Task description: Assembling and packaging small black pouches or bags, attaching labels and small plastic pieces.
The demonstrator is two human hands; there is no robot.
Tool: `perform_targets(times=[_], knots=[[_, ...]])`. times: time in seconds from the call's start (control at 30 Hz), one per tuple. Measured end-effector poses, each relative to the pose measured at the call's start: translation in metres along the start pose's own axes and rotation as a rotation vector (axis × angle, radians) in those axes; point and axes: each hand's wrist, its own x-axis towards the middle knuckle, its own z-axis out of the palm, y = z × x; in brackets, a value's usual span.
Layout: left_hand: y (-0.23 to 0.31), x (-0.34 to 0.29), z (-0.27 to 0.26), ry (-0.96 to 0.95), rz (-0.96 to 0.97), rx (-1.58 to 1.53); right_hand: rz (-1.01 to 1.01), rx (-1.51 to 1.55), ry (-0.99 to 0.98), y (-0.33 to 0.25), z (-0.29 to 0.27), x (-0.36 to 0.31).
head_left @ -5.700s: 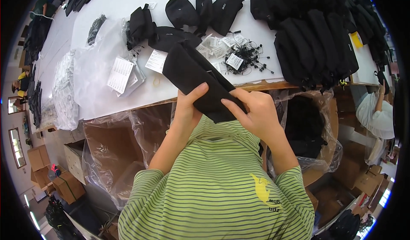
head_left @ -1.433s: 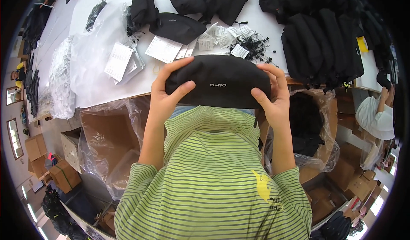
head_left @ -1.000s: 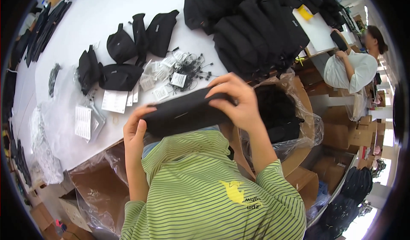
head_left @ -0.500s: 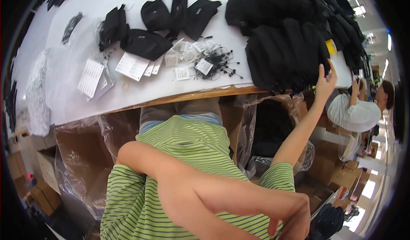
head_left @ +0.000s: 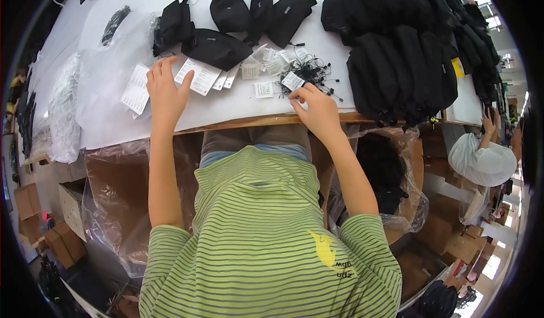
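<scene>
My left hand (head_left: 166, 91) is over the table's left side, its fingers apart and nothing held. Its fingertips are at the large white printed cards (head_left: 136, 88), with more cards (head_left: 198, 77) beside the thumb. My right hand (head_left: 318, 111) reaches to the pile of black tag strings (head_left: 311, 71). Its fingers are bent, with thumb and index tips slightly apart, just below a small white tag (head_left: 293, 81); nothing shows between them. Other small white tags (head_left: 263, 90) lie left of the strings. Behind them rest several black fabric pouches (head_left: 215, 47).
Rows of stacked black pouches (head_left: 402, 71) cover the table's right side. Clear plastic bags (head_left: 65, 108) lie at the left. Below the wooden table edge (head_left: 243, 124) stand plastic-lined cartons (head_left: 116, 193). A co-worker in a white top (head_left: 481, 159) is at the far right.
My right hand has moved left from the stacked pouches to the tag strings. My left arm, previously bent across my body, now extends to the white cards.
</scene>
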Motion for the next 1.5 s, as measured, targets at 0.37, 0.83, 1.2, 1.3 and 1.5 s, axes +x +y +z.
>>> perform_targets(times=[0.37, 0.83, 1.2, 1.3, 1.5], knots=[[-0.028, -0.002, 0.024, -0.145, 0.01, 0.314, -0.241, -0.166, -0.152, 0.011, 0.018, 0.04], [-0.026, 0.007, 0.004, -0.171, -0.268, -0.324, 0.022, 0.604, 0.271, -0.006, -0.071, 0.091], [0.051, -0.045, -0.026, -0.321, -0.781, -1.506, -0.048, 1.074, 0.089, -0.053, -0.073, 0.082], [0.066, -0.052, -0.011, -0.249, -0.636, -1.533, -0.024, 1.021, -0.04, -0.055, -0.04, 0.071], [0.088, -0.047, -0.01, -0.548, -0.573, -1.662, -0.073, 1.024, -0.197, -0.074, -0.014, 0.037]])
